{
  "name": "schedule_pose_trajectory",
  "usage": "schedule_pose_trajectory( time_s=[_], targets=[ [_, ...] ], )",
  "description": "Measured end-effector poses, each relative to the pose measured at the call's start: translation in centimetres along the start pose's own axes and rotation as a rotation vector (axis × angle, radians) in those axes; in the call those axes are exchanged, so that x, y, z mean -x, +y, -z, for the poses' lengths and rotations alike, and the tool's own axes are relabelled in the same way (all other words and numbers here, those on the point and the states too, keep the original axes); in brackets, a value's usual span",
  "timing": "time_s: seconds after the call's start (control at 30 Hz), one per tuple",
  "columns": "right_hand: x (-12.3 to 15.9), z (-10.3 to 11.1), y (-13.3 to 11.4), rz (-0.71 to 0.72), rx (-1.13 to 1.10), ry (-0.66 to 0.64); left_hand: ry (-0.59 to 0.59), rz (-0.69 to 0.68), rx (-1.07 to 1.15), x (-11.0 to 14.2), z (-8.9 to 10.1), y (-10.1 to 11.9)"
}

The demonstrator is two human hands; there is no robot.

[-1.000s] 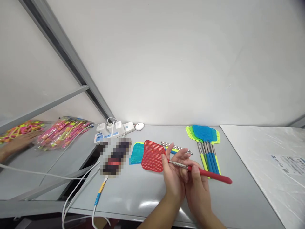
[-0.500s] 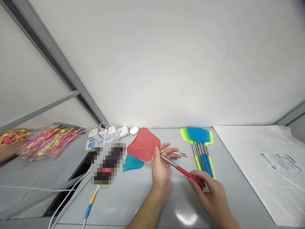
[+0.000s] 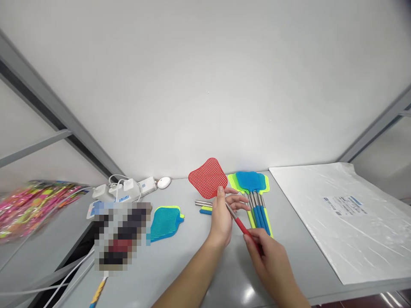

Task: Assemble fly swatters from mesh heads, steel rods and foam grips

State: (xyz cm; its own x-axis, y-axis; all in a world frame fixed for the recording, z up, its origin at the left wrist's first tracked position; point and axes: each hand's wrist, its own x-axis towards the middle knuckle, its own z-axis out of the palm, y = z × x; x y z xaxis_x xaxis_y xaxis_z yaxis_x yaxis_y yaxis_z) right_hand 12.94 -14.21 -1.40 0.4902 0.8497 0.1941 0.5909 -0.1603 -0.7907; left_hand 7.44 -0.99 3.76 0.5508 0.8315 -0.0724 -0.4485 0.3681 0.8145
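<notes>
A red fly swatter (image 3: 208,178) with a metal rod and red grip is held above the grey table (image 3: 192,256). My left hand (image 3: 223,214) pinches the rod just below the mesh head. My right hand (image 3: 268,256) is closed round the red grip. Just right of the red head lies a stack of blue and yellow-green swatters (image 3: 253,194). A blue swatter head over a yellow one (image 3: 165,221) lies to the left. A loose metal rod with blue and yellow grips (image 3: 204,206) rests behind my left hand.
A white power strip with plugged chargers (image 3: 123,191) and a white round device (image 3: 164,182) sit at the back by the wall. Pink and yellow packets (image 3: 28,205) lie far left. A large white plastic sheet with a label (image 3: 346,214) covers the right side. Cables (image 3: 64,282) hang at the front left.
The red swatter has swung right and upward, its head now next to the blue and yellow-green stack. Both hands moved with it, and my view turned to the right.
</notes>
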Motion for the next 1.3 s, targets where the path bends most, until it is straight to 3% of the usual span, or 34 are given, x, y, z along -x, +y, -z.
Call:
schedule_pose_trajectory(
  time_s=[0.17, 0.27, 0.37, 0.47, 0.57, 0.8, 1.13, 1.3],
  targets=[
    [-0.2, 0.6, 0.6, -0.033, 0.009, 0.065, -0.085, 0.028, -0.063, -0.6, -1.2, -1.4],
    [-1.0, 1.7, 1.4, -0.131, -0.127, 0.079, -0.236, -0.085, -0.422, -0.7, -0.9, -2.5],
    [-2.0, 3.3, 2.9, -0.236, -0.179, 0.141, -0.316, -0.199, -0.702, -0.5, 0.8, -3.1],
    [-2.9, 4.3, 4.3, -0.335, 0.012, 0.201, -0.365, -0.275, -0.869, 0.1, 2.8, -3.3],
    [-3.6, 4.0, 5.0, -0.403, 0.267, 0.173, -0.435, -0.338, -1.003, 0.8, 4.1, -4.0],
    [-4.4, 2.1, 4.6, -0.402, 0.481, 0.146, -0.66, -0.522, -1.528, 1.5, 4.2, -6.0],
    [-3.6, 2.1, 4.2, -0.336, 0.545, 0.019, -0.649, -0.55, -1.573, 0.9, 4.3, -6.1],
    [-3.1, 1.7, 5.7, -0.164, 0.498, 0.072, -0.649, -0.574, -1.58, 0.7, 4.4, -6.2]
  ],
)
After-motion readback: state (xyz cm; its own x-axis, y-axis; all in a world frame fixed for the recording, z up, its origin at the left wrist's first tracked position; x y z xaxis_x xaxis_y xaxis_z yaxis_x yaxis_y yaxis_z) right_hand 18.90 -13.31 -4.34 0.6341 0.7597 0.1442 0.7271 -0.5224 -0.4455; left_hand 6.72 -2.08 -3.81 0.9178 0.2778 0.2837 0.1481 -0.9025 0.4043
